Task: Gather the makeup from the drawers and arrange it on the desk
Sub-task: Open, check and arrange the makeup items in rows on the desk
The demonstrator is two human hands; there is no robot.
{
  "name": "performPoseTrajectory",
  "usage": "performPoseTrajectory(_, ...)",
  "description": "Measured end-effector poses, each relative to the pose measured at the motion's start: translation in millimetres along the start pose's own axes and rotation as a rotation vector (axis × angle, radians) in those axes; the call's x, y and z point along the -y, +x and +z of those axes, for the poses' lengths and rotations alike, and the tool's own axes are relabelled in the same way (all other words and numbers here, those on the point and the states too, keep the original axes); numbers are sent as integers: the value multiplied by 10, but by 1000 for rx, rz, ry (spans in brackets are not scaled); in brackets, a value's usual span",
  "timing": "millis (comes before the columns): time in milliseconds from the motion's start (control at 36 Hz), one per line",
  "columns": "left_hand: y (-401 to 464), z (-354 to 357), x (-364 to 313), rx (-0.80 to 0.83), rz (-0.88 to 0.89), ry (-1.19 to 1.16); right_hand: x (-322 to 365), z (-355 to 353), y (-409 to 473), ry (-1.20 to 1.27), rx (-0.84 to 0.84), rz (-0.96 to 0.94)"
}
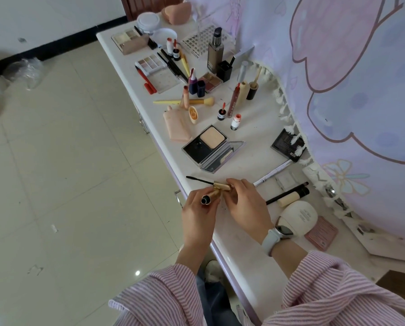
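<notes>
Two pieces, both light and stiff: our left hand (198, 208) curls round the gold mascara tube (210, 196), open mouth toward us, while our right hand (245, 203) pinches the wand (206, 181) by its gold cap, brush jutting beyond the left fingers. Smooth metal may slip; we judge the cap the cleanest hold. Beyond the grip, the desk (248, 165) carries an open compact (212, 147).
</notes>
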State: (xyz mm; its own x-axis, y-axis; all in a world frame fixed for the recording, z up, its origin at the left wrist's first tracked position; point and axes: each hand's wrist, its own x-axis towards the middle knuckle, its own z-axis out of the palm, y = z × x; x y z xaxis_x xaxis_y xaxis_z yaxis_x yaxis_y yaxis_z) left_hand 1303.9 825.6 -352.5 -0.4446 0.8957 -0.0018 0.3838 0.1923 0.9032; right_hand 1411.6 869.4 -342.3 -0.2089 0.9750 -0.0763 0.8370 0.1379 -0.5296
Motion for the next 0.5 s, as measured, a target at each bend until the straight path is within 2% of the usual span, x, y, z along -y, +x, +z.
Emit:
performPoseTrajectory(333, -3, 8, -71, 24, -15, 198, -65, -68, -6, -10, 13, 18)
performPoseTrajectory(500, 4, 25, -45, -11, 47, 271, -36, -62, -12, -17, 3, 39)
